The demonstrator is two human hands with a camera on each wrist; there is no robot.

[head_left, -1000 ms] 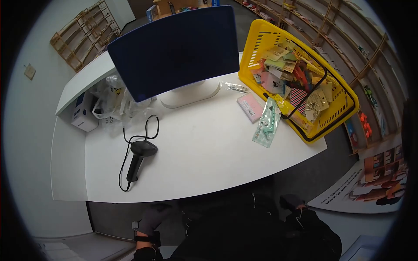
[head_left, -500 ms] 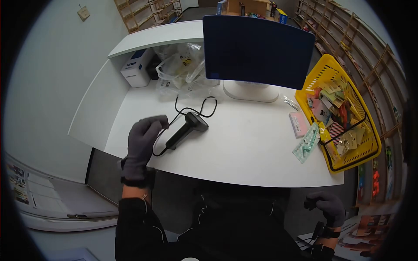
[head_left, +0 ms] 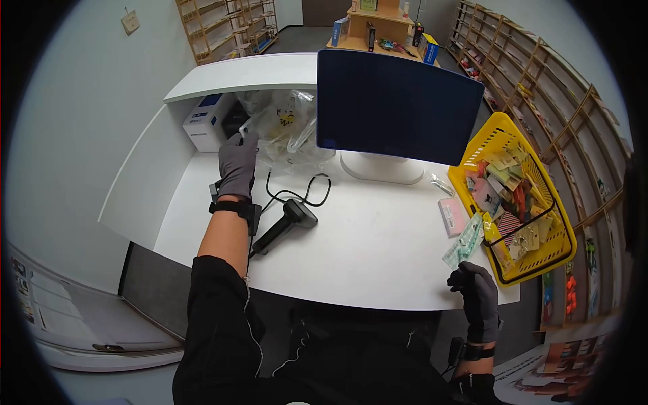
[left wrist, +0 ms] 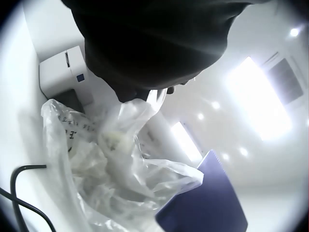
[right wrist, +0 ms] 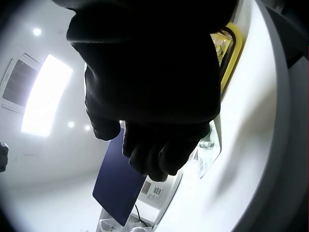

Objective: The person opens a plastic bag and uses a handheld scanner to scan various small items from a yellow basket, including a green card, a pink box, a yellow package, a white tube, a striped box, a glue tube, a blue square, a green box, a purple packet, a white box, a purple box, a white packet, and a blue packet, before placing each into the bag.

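My left hand [head_left: 237, 165], in a grey glove, reaches to the desk's back left and pinches a clear plastic bag [head_left: 287, 125]. In the left wrist view the bag [left wrist: 120, 150] rises in folds to the curled fingers of the dark hand [left wrist: 154, 53]. Its fingertips are partly hidden there. My right hand [head_left: 478, 297] hovers by the desk's front right edge, fingers loosely curled and holding nothing. It is just below a green clear-wrapped packet [head_left: 464, 241]. The right wrist view shows the same hand [right wrist: 145, 96] dark against the light, over the desk.
A black scanner [head_left: 287, 226] with a looped cable lies on the white desk [head_left: 378, 250]. A monitor [head_left: 398, 104] stands at the back, a white box [head_left: 206, 125] at the left. A pink box [head_left: 453, 216] lies beside a filled yellow basket [head_left: 570, 246] on the right.
My left hand has risen from below the desk, moved past the scanner and taken hold of the bag. My right hand has come up toward the desk's right edge. The head view has shifted.
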